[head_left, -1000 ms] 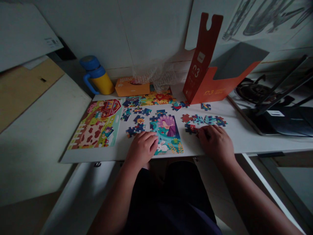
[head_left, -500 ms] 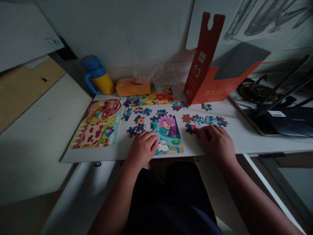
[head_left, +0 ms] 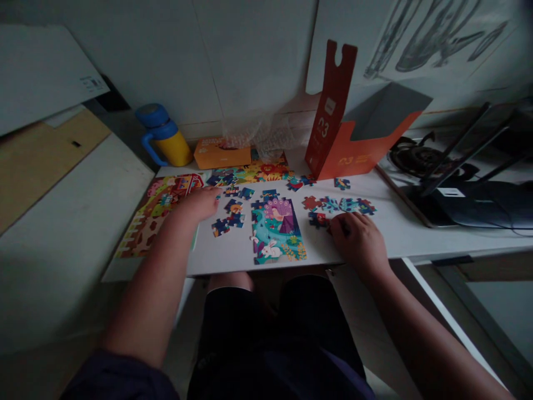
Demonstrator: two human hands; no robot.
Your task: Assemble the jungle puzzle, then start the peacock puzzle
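Observation:
My left hand reaches over the right edge of the farm picture, its fingers closed on a puzzle piece that they mostly cover. My right hand rests at the table's front right with curled fingers; what they hold, if anything, is hidden. Just beyond its fingertips lies a dark blue and red puzzle piece. Between the hands is a partly joined puzzle showing a peacock and a white rabbit. Several loose pieces lie to its left.
Joined pieces and a single piece lie at the right. Behind are a blue and yellow flask, an orange box, bubble wrap and a tall open orange carton. A black device with antennas stands far right.
My left hand has moved from the peacock puzzle's left edge up and left to the piece beside the farm picture. My right hand stays about where it was. The view has shifted slightly.

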